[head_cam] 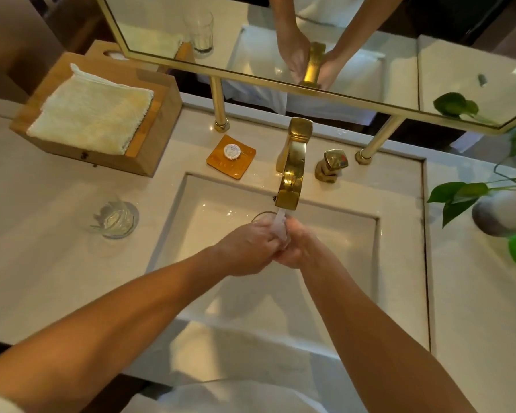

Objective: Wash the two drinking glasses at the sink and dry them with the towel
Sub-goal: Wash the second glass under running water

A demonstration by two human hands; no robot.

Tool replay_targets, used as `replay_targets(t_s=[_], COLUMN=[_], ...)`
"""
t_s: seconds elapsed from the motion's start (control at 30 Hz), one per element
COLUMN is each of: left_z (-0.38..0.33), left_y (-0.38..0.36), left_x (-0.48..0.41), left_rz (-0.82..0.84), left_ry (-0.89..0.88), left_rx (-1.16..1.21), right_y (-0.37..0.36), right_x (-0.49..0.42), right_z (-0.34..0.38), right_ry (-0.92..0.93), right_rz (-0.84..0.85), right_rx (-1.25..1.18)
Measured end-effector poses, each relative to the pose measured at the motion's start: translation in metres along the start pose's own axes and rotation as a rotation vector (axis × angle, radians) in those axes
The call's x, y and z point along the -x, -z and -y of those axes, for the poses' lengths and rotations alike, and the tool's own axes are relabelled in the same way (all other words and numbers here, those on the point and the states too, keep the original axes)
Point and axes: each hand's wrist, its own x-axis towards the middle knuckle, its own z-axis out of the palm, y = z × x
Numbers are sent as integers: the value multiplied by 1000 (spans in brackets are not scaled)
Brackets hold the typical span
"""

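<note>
We find no readable text, brand, number or sign in this view. The one candidate is the small round white item [231,151] lying on the amber dish [231,156] beside the gold faucet [292,162]: its top carries faint bluish markings, too small and blurred for us to read. The red and blue patches on the faucet handle [333,163] carry no letters that we can make out.

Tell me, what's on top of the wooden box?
A folded cream towel lies on the wooden box, covering most of its lid. Whatever is inside the box cannot be seen.
</note>
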Motion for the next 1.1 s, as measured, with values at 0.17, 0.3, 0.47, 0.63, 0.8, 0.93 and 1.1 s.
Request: replay_targets(t_s=[0.17,0.3,0.47,0.63,0.8,0.93,1.1], left_z=[9,-8,-4,-16,-13,20,-15], left_y=[15,20,-3,2,-6,-7,9], left_x=[-8,-43,-42,-53,-25,-10,-38], left_rz=[-34,-474,-452,-517,-394,-167,-394], left_ry=[237,1358,1609,1563,450,12,1094], left_rx=[352,1660,2103,1451,243,144,775], right_y=[5,8,9,-5,-11,-7,-19], right_x=[4,-9,-17,-20,-7,4,-3], right_z=[10,2,-12,-11,2,-3,-4], right_ry=[65,137,374,325,-21,-103,215], right_rz=[-33,-62,-140,-342,-306,-181,-256], right_rx=[-134,-171,-90,-149,-477,-192,-272])
